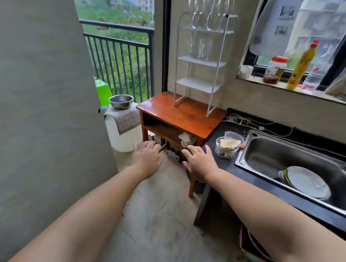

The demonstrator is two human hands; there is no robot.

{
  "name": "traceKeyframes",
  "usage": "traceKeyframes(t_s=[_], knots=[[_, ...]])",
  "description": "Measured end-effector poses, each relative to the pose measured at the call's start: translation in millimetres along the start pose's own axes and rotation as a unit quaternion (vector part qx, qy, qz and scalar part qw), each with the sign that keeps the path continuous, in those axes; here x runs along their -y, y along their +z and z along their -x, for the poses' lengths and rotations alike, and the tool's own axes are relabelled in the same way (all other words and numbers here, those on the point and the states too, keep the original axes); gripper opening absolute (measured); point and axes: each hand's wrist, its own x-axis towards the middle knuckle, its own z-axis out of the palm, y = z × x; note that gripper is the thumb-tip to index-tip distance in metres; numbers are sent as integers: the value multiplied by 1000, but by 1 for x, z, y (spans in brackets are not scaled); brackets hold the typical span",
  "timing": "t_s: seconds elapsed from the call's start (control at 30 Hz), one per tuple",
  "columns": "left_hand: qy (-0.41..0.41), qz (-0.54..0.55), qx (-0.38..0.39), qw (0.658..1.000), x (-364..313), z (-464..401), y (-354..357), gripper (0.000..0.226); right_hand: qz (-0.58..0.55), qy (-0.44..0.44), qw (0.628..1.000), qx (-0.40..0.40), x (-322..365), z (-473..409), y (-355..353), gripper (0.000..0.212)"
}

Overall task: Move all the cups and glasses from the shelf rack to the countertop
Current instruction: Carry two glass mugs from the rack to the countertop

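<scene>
A white wire shelf rack [201,61] stands on a brown wooden side table [179,114] against the wall. Several clear wine glasses [209,10] stand on its top shelf. Clear tumblers [201,49] sit on the second shelf; the two lower shelves hold nothing. The black countertop [228,168] runs to the right of the table. My left hand [146,158] and my right hand [199,161] reach forward, both empty with fingers spread, well below the rack and in front of the table.
A steel sink [289,154] with plates [307,182] is set in the counter. A clear plastic container [228,147] sits by the sink, cables behind it. Bottles and a jar [275,69] line the windowsill. A metal bowl [121,101] rests on a white drum at left.
</scene>
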Motion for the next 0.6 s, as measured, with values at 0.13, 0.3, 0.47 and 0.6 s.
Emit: traceKeyframes(t_s=[0.13,0.3,0.47,0.6], knots=[[-3,-6,8,1000,45,-67,2,42,-9,2,1000,-9,10,-84,1,47],[37,-22,4,999,104,-173,-9,41,-30,53,998,-23,13,-195,-8,46],[96,-37,-4,995,139,-281,-26,43,-49,115,991,-42,-2,-274,-19,47],[135,-12,-11,991,129,-359,-29,45,-38,154,986,-52,-38,-327,-26,47]])
